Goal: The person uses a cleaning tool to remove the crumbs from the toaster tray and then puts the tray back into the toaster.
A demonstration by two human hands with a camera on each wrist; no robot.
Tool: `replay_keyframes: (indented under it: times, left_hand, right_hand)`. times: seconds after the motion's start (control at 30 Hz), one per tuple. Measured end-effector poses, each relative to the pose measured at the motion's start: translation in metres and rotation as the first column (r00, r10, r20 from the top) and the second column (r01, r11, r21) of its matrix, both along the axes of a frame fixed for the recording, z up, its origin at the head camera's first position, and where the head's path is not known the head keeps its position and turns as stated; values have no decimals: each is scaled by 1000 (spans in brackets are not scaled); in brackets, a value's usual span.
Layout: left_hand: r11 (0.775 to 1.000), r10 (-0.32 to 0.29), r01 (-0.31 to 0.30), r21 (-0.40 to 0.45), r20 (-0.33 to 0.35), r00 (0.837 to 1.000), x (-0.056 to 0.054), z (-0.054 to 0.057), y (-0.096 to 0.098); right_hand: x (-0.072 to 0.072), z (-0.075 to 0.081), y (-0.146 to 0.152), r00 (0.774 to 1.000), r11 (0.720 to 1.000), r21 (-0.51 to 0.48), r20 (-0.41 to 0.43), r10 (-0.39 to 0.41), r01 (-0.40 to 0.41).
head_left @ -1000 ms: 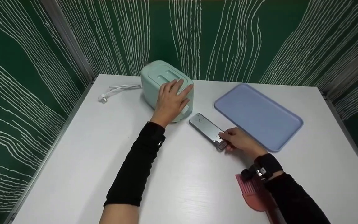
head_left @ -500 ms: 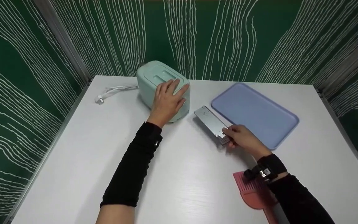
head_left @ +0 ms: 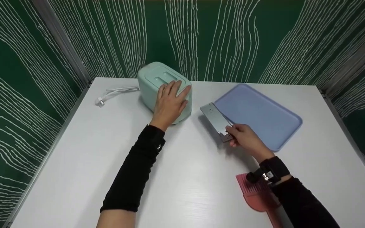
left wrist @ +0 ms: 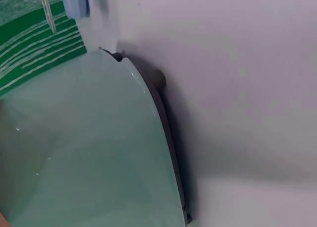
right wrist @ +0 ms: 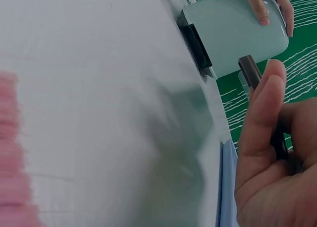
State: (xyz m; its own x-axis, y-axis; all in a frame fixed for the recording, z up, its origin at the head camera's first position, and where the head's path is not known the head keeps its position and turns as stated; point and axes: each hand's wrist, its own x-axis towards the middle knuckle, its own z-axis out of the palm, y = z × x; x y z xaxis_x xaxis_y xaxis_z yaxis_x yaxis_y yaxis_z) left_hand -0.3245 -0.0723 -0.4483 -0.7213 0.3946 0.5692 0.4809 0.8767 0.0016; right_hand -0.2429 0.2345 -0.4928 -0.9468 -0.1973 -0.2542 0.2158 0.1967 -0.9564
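A mint-green toaster [head_left: 152, 76] stands at the back of the white table, its smooth end filling much of the left wrist view. My left hand [head_left: 169, 103] rests on its near top edge, fingers spread and fairly straight. In my right hand [head_left: 246, 136] is a flat silvery crumb tray [head_left: 214, 115], pinched at its notched near end between thumb and fingers. Dark specks dot the crumb tray's far end, and its shadow falls on the table below it. In the right wrist view only a dark end of the crumb tray [right wrist: 250, 71] shows beyond the thumb.
A blue tray [head_left: 258, 110] lies to the right, just behind the crumb tray. Beneath my right wrist is a red brush [head_left: 257, 201], partly covered by the forearm. The toaster's white plug [head_left: 100, 101] and cord lie at left. A green wall [head_left: 160, 34] stands behind.
My right hand has lifted the crumb tray off the table, tilting it, and its far end now overlaps the blue tray's edge in view. The left hand stays on the toaster.
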Motion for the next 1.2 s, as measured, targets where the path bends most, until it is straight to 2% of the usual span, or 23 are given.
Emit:
replay_keyframes:
  times: [0.13,0.27,0.4,0.57,0.67,0.73,0.8,0.83,0.87,0.93,1.03,1.1,1.13,1.2]
  left_hand:
    - [1000,25,-25,-2,-37,999,4,-3,3]
    - [1000,17,-16,15,-70,997,10,-7,9]
    - [998,-15,24,62,-145,989,17,-10,15]
    - [988,-81,108,109,-234,969,27,-14,24]
    - [976,-115,151,155,-224,968,34,-15,31]
    - [961,-137,173,216,-171,976,39,-17,36]
    - [932,-168,183,314,-75,983,45,-19,40]
    - [910,-189,180,374,-15,982,47,-20,43]
    - [881,-213,171,441,48,976,50,-22,45]
    - [811,-266,126,571,168,949,54,-26,49]
    - [703,-346,29,711,306,887,59,-32,55]
    - [653,-387,-33,757,371,844,62,-36,59]
    - [629,-409,-67,774,404,818,64,-37,61]
    - [574,-473,-138,807,465,748,68,-39,66]
  right_hand:
    - [0,-1,-3,999,1000,-7,-14,-29,28]
    - [2,0,-4,999,999,-11,-11,-49,48]
    - [3,3,-7,999,998,-27,-5,-54,54]
    - [4,7,-12,998,998,-32,-12,-55,55]
    - [4,7,-16,998,998,-23,-18,-61,60]
    - [5,7,-18,997,997,-24,-21,-74,74]
    - [5,8,-21,996,996,-23,-29,-86,85]
    - [5,8,-22,995,996,-19,-37,-89,88]
    - [6,8,-23,994,995,-18,-44,-96,95]
    - [6,9,-26,992,993,-16,-59,-114,113]
    - [5,10,-30,989,992,-8,-79,-128,128]
    - [5,11,-33,986,990,-11,-80,-143,142]
    - [5,11,-35,986,990,-10,-80,-144,144]
    - [5,11,-37,985,989,1,-83,-150,151]
